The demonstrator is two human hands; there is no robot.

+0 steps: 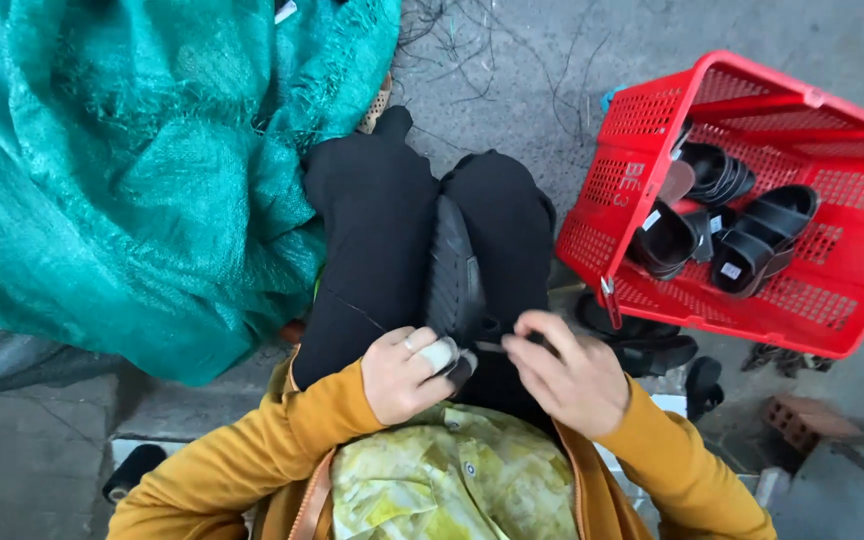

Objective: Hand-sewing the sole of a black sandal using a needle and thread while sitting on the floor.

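Sandal (455,270) could slip: left hand (404,375) pinches only its heel, right hand (564,375) closed on thin thread.

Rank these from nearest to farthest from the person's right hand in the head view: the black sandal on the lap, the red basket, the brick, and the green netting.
From the right hand:
1. Black sandal on the lap, touching the fingers.
2. Red basket, up and to the right, holding more sandals.
3. Brick, low right, on the ground; too close to the basket to call.
4. Green netting, far left.
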